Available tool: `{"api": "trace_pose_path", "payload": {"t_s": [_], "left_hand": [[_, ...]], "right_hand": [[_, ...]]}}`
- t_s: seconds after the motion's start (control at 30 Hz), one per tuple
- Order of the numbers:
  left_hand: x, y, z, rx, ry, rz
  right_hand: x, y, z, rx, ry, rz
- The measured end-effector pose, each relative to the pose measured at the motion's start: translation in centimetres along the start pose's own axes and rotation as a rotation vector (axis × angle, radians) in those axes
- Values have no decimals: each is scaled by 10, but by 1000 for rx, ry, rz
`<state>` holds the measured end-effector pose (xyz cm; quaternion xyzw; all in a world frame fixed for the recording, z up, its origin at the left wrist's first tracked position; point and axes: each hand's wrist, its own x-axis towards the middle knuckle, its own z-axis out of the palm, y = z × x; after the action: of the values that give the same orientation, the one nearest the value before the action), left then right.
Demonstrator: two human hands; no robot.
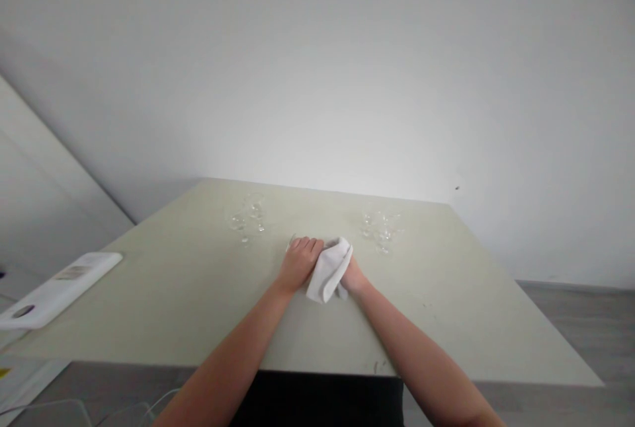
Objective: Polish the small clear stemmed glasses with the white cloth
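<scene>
Over the middle of the table, my left hand [300,263] is closed around a clear glass [290,242]. Only a thin curved edge of that glass shows past the fingers; the rest is hidden. A white cloth [329,271] is bunched in my right hand [354,275], which presses it up against the left hand's side. Most of the right hand's fingers are covered by the cloth, and a corner of it hangs down toward me.
Two clear stemmed glasses [254,209] stand at the table's back left. Several more stemmed glasses [384,234] are grouped at the back right. A white flat case-like object [64,287] lies along the left edge of the pale table [188,308]. A wall [317,83] rises behind.
</scene>
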<state>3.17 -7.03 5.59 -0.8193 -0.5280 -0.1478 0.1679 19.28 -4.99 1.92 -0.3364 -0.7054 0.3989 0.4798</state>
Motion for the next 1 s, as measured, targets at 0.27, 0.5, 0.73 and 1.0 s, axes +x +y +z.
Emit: {"api": "trace_pose_path", "payload": {"t_s": [0.27, 0.5, 0.73, 1.0], "left_hand": [[3, -1, 6, -60, -223, -176], [-2, 3, 6, 19, -51, 4], [-1, 0, 14, -39, -50, -69], [-1, 1, 12, -20, -59, 3]], "right_hand": [[-4, -9, -11, -442, -137, -257], [-2, -1, -10, -171, -114, -24], [-5, -10, -12, -357, -91, -111], [-4, -1, -12, -242, -104, -25]]}}
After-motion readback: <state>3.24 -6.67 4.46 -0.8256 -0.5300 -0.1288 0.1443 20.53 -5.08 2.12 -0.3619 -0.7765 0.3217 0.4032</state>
